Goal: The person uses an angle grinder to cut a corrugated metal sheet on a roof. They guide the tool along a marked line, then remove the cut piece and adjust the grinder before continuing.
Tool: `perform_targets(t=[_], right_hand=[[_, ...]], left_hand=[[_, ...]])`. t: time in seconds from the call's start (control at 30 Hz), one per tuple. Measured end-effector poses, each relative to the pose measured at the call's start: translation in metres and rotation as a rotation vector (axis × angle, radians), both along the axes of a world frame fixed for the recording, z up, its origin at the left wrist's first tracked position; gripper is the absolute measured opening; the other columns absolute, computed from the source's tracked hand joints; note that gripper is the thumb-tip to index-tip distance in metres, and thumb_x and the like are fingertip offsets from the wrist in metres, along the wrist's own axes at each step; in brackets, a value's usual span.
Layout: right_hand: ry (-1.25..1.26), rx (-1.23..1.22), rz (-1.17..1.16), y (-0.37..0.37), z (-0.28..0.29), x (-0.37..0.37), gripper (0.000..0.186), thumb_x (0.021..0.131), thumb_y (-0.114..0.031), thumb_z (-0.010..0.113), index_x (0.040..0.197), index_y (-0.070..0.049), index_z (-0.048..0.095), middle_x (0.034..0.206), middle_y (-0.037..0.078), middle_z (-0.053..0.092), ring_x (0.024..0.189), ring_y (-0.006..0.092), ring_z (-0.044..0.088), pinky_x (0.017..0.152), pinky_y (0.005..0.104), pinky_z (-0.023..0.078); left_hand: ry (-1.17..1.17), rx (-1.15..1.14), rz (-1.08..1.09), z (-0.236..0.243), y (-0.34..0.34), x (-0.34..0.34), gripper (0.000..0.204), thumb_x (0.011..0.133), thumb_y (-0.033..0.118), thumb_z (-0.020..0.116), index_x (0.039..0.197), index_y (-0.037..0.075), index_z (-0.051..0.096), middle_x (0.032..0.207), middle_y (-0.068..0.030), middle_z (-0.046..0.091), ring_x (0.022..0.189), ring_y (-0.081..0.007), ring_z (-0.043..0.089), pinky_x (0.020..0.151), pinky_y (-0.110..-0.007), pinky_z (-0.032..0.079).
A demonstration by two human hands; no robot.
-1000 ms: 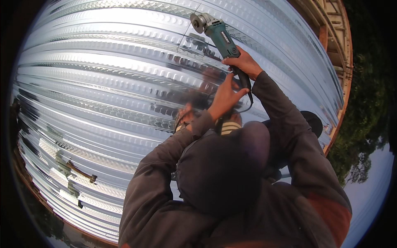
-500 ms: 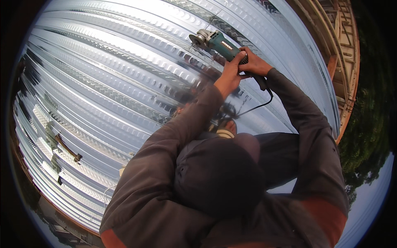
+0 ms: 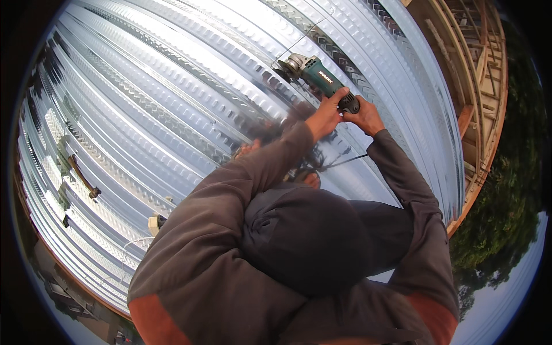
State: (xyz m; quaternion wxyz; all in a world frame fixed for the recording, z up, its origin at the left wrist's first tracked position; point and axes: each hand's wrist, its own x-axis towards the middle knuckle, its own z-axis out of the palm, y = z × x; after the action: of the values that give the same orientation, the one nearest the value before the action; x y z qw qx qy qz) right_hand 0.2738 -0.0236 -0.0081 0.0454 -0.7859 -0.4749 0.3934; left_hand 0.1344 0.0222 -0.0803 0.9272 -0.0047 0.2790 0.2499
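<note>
A green angle grinder (image 3: 323, 79) with a silver gear head is held out over ribbed, shiny metal sheeting (image 3: 190, 75). Its cutting disc (image 3: 285, 72) sits at the sheet's surface, beside a thin dark line (image 3: 305, 35) running away across the ribs; whether the disc touches the metal I cannot tell. My left hand (image 3: 326, 116) is closed around the rear of the grinder's body, thumb on top. Just right of it, my right hand (image 3: 367, 117) grips the dark tail end. Part of the power cord (image 3: 345, 161) shows below my right wrist.
On the sheeting at left lies a long brown-handled tool (image 3: 83, 177), near some greenish cloth-like pieces (image 3: 63, 155). A small cream-coloured block (image 3: 154, 224) is beside my left elbow. Wooden framing (image 3: 480, 109) borders the sheets at right, with trees (image 3: 489, 224) beyond.
The grinder and both hands have shifted right and slightly nearer in the picture, while the whole view has tilted. Both hands keep their hold on the grinder.
</note>
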Motion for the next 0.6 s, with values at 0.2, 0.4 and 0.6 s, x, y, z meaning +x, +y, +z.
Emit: perform_targets(t=[0.2,0.4,0.6], right_hand=[[0.072,0.095,-0.009,-0.001,-0.01,0.014,0.056,0.07,-0.029,0.082,0.114,0.001,0.064,0.093,0.019,0.073,0.086,0.0297,0.072,0.078,0.0386,0.054],[0.04,0.12,0.006,0.005,-0.015,0.024,0.057,0.07,-0.027,0.082,0.117,0.001,0.064,0.094,0.018,0.073,0.087,0.0273,0.072,0.079,0.0376,0.054],[0.027,0.013,-0.001,0.01,-0.014,0.022,0.056,0.07,-0.027,0.081,0.117,0.0,0.065,0.094,0.017,0.073,0.087,0.0265,0.072,0.079,0.0374,0.054]], left_hand=[[0.015,0.066,0.019,0.002,0.0,0.007,0.057,0.089,0.033,0.075,0.13,0.014,0.04,0.117,-0.007,0.054,0.106,-0.0226,0.062,0.077,-0.049,0.061],[-0.015,0.114,0.028,-0.004,0.005,0.016,0.058,0.09,0.033,0.073,0.132,0.015,0.037,0.119,-0.0081,0.054,0.108,-0.023,0.061,0.078,-0.049,0.061],[-0.005,0.121,0.039,-0.007,0.005,0.017,0.058,0.091,0.033,0.072,0.132,0.015,0.036,0.119,-0.0086,0.055,0.108,-0.0234,0.062,0.077,-0.049,0.06]])
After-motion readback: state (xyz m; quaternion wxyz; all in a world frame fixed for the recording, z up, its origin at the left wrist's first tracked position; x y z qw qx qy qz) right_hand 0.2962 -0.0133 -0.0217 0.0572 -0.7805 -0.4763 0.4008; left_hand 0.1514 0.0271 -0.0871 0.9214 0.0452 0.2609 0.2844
